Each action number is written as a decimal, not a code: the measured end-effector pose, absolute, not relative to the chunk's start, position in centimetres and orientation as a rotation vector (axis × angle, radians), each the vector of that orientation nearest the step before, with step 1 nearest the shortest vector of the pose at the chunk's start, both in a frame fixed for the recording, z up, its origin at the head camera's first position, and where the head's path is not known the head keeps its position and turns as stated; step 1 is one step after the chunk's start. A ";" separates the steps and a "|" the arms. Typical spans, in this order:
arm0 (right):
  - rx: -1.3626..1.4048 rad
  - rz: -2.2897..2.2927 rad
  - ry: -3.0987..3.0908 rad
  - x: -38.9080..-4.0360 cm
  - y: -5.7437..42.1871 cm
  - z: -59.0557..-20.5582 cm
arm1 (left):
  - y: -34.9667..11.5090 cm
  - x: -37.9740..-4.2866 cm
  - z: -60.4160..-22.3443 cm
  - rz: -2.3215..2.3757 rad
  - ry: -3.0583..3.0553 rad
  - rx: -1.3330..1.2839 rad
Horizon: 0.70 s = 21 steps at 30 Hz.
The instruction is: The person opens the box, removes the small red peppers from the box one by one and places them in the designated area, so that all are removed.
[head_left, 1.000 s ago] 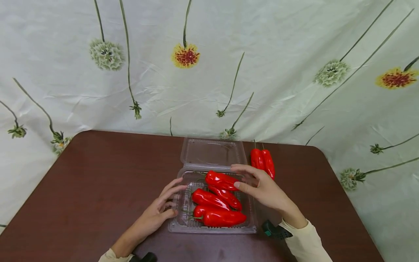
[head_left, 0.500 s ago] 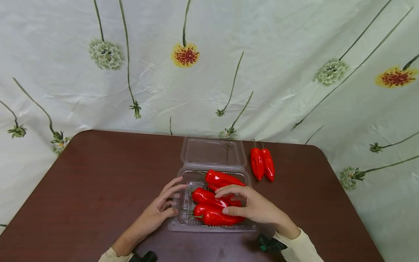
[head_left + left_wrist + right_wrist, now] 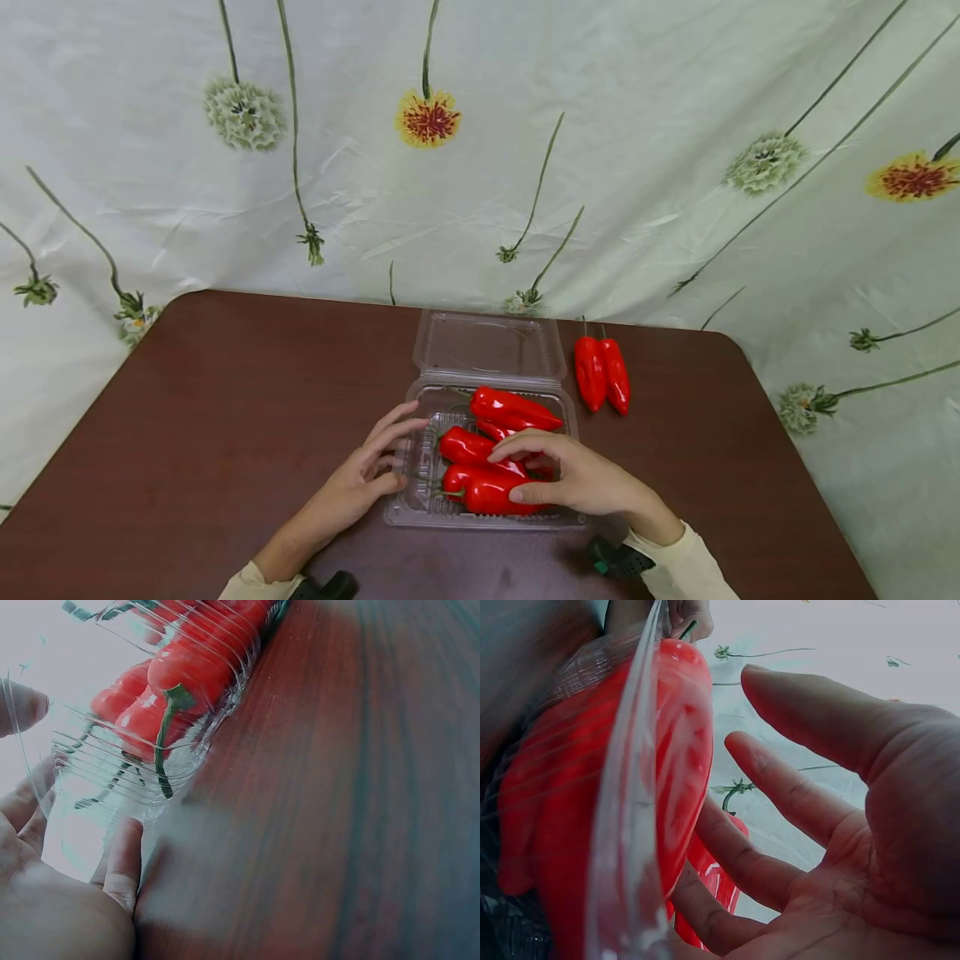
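Note:
A clear plastic clamshell box [image 3: 420,518] lies on the table with its lid [image 3: 487,346] folded back. Several red peppers [image 3: 480,446] with green stems fill its base; the front one [image 3: 487,493] lies along the near wall. My right hand [image 3: 581,475] hovers over the right end of these peppers, fingers spread and loosely bent. In the right wrist view its thumb and forefinger stand apart, with lower fingers beside a pepper [image 3: 686,727]. At the box's left side, my left hand [image 3: 356,479] rests with extended fingers; its little finger is right at the ribbed wall [image 3: 112,772].
Two more red peppers [image 3: 602,375] lie side by side on the dark brown table [image 3: 262,400], right of the lid. A white floral cloth [image 3: 480,167] hangs behind the table. Black wrist devices [image 3: 618,557] are strapped near the sleeves.
My right hand has moved from the back pepper toward the front of the box, now above the nearer peppers. The left hand has stayed at the box's side.

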State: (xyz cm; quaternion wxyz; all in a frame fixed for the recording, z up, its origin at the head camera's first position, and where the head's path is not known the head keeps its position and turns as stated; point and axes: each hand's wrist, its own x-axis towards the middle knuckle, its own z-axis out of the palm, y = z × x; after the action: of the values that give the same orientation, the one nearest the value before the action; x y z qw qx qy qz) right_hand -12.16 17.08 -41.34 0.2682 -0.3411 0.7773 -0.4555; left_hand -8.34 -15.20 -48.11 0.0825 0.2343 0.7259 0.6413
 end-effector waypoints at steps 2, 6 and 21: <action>-0.931 -1.223 2.099 -12.1 17.1 -41.4 | -15.2 -8.4 -48.1 1.911 2.171 0.702; -0.956 -1.219 2.086 -12.1 17.1 -41.5 | -15.1 -8.5 -48.0 1.901 2.171 0.699; -0.998 -1.147 2.092 -12.4 16.8 -42.0 | -15.3 -8.6 -48.2 1.902 2.162 0.683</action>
State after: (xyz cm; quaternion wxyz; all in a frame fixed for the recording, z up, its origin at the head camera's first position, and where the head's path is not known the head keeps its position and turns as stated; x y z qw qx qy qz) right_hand -12.40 16.83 -42.02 0.2742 -0.3713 0.7778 -0.4266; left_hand -8.60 -15.28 -48.23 0.0910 0.2300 0.7276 0.6399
